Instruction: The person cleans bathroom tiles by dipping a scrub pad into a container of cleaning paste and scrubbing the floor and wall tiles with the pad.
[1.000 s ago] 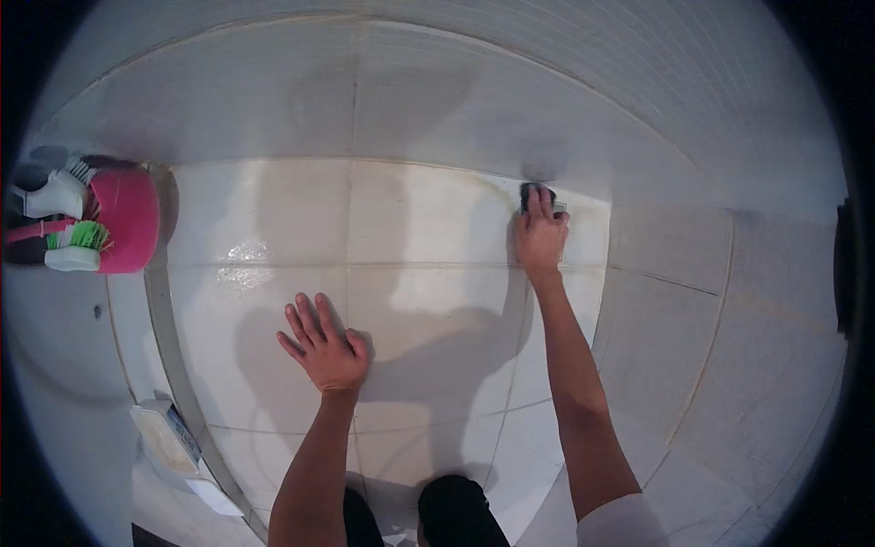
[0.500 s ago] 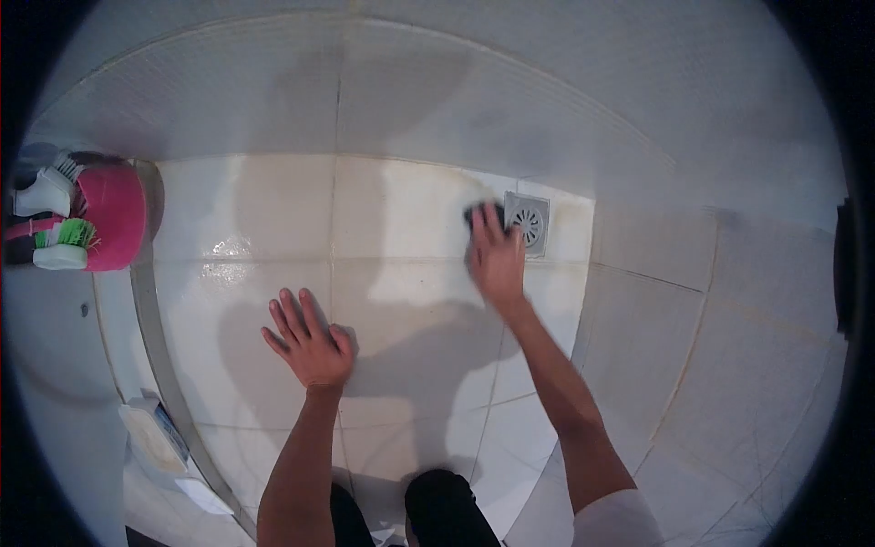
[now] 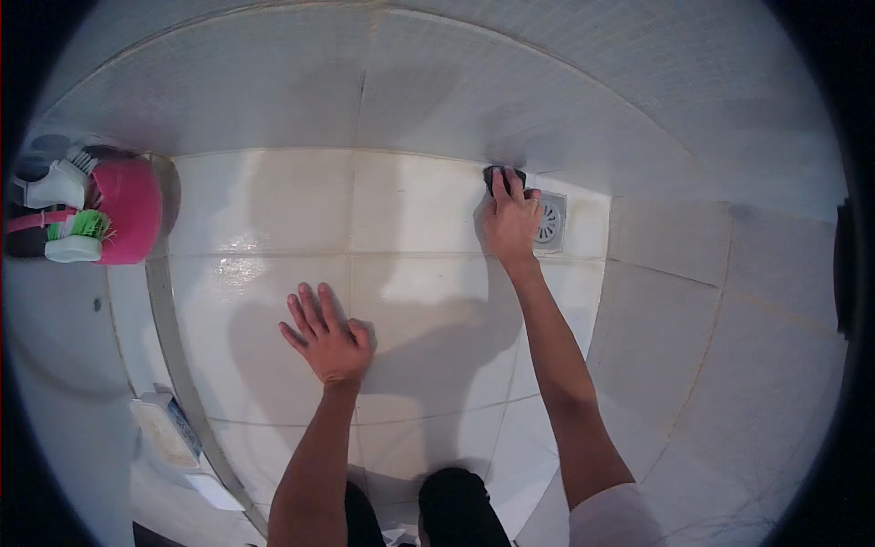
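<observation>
My right hand (image 3: 513, 223) grips a small black scrubbing pad (image 3: 495, 179) and presses it to the floor tiles where they meet the far wall. Just right of that hand is a square metal floor drain (image 3: 556, 242) with a round slotted grate, partly covered by my fingers. My left hand (image 3: 333, 342) lies flat on the tiled floor (image 3: 428, 319), fingers spread, with nothing in it. Much of the pad is hidden under my right fingers.
A pink bucket (image 3: 137, 214) stands at the far left, with a green-bristled brush (image 3: 87, 228) and a white brush (image 3: 56, 187) in it. A raised ledge (image 3: 169, 337) runs along the left. A white tray-like object (image 3: 169, 433) lies beyond it. Tiled walls enclose the back and right.
My right hand has moved the black pad away from me, up against the base of the far wall. My left hand stays flat on the tiles. The whole view has shifted slightly.
</observation>
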The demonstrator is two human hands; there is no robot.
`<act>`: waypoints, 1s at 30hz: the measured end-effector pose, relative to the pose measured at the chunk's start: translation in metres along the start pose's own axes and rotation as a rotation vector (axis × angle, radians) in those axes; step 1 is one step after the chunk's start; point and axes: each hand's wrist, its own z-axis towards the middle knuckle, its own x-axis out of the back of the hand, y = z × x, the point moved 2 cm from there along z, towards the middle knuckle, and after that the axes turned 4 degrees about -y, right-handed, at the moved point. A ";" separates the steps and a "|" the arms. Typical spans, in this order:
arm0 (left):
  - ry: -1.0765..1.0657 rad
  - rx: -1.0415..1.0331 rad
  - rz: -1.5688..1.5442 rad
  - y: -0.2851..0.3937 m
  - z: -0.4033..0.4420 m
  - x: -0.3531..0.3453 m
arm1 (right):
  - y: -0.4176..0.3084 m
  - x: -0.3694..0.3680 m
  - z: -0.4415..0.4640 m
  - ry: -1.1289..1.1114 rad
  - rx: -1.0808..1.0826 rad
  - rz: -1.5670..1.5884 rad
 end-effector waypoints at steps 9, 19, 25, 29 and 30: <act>-0.002 -0.008 -0.020 -0.003 -0.003 0.001 | 0.036 -0.011 -0.015 0.125 -0.048 -0.057; 0.003 -0.024 -0.030 -0.001 -0.001 0.001 | -0.101 -0.001 -0.104 -0.100 0.304 0.472; -0.030 0.002 -0.003 0.001 -0.003 0.002 | 0.057 0.004 -0.117 -0.228 -0.323 0.124; 0.043 -0.043 0.031 -0.001 -0.001 0.000 | -0.076 -0.033 -0.121 0.084 0.008 0.511; 0.038 -0.054 0.026 -0.002 -0.004 0.000 | -0.109 -0.005 -0.112 0.009 0.228 0.373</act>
